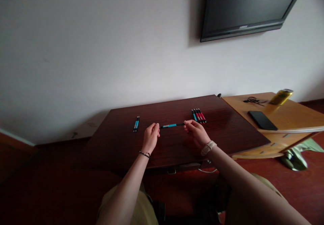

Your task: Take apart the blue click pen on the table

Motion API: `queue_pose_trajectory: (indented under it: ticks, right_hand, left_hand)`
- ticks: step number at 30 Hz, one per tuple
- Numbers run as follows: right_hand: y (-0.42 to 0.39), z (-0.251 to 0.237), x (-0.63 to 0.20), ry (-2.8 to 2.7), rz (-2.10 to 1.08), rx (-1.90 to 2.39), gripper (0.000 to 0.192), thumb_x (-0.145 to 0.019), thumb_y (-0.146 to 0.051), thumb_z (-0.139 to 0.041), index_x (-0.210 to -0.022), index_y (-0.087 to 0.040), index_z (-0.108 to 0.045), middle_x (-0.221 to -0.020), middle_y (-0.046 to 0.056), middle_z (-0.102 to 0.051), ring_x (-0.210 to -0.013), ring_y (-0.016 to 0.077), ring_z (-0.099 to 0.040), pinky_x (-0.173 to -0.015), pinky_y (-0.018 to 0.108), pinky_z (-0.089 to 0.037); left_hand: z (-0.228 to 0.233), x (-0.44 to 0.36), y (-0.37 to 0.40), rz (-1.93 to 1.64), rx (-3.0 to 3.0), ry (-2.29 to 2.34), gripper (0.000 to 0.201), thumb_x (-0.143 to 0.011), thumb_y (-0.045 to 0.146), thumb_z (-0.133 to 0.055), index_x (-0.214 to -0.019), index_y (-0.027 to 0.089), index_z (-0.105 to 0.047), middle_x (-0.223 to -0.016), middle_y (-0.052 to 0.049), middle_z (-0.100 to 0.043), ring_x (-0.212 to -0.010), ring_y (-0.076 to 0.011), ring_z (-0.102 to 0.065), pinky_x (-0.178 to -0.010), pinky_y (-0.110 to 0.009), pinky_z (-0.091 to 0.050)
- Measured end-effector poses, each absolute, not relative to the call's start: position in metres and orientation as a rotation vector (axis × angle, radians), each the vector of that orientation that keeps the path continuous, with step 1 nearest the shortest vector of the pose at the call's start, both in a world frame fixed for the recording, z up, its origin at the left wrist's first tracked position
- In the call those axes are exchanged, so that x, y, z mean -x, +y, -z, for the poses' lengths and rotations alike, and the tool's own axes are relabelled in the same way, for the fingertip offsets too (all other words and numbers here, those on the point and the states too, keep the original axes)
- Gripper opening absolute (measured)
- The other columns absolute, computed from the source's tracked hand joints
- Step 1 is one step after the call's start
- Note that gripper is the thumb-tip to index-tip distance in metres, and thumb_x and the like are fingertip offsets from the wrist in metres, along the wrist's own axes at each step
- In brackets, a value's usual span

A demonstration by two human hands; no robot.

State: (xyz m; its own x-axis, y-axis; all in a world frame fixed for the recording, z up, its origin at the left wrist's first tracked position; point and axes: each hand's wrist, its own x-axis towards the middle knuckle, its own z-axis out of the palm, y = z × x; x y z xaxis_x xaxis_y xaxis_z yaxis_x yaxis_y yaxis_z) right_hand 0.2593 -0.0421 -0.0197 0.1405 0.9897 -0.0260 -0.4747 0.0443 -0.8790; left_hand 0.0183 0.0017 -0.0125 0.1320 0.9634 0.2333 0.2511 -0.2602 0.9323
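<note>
Two hands: both on one blue pen [172, 125], held level just above the dark table [227, 134], roughly mid-table
Left hand [150, 138]: fingers curled closed, fingertips pinching the pen's left end; thin dark bracelet [144, 154] at the wrist
Right hand [195, 132]: fingers closed round the pen's right, black end; pale watch [208, 147] on the wrist
Blue pen: black ends, blue middle, lying left to right between the two hands; whether it touches the tabletop cannot be told
Left pair of pens [136, 123]: two blue-and-black pens side by side on the table, left of the left hand, apart from it
Right group of pens [198, 115]: several pens laid side by side, blue on the left and red on the right, just beyond the right hand; exact count too small to tell
Side desk [291, 117]: light wood, butting against the dark table's right edge
On side desk: black phone [262, 120] lying flat, yellow can [281, 96] at the back, dark tangle of cord [253, 100] near the wall
Wall: black screen [249, 5] mounted upper right
Floor: green cloth [301, 152] under the side desk's right end
Foreground: both bare forearms, lap in light trousers
</note>
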Motion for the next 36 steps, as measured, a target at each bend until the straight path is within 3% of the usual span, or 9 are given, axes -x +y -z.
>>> queue_pose_trajectory:
  ticks: [36]
  right_hand:
    - [-0.0438,0.0164,-0.2607,-0.754,-1.257,0.944,0.041,-0.070,-0.054,-0.092,-0.079,-0.022,-0.068,-0.080,0.001,-0.068,-0.066,0.0124,-0.055,-0.062,0.026,-0.046]
  left_hand:
    - [0.0086,-0.0156,0.0000,-1.183,-1.688,1.239,0.047,-0.100,0.057,-0.049,-0.072,0.020,-0.055,-0.061,0.001,-0.056,-0.059,-0.0136,-0.054,-0.061,-0.024,-0.043]
